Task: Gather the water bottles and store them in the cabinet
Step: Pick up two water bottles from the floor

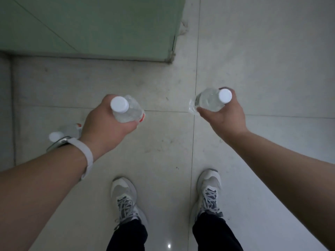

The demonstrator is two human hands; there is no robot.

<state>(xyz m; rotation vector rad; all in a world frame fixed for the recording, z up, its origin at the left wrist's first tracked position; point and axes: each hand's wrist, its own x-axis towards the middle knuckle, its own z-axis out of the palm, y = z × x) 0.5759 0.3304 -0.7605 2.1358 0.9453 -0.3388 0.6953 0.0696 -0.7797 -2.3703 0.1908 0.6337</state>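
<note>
My left hand (107,124) grips a clear water bottle (126,110) with a white cap, held upright over the tiled floor. My right hand (223,113) grips a second clear water bottle (208,101), also white-capped and tilted slightly right. A third bottle (66,132) with a white cap lies on the floor at the left, partly hidden behind my left wrist and its watch. A pale green cabinet (94,28) fills the upper left, its lower right corner near the floor seam.
I stand on a grey tiled floor (253,60), my two grey laced shoes (125,198) below the hands. A grey wall or panel edge (5,105) runs down the far left.
</note>
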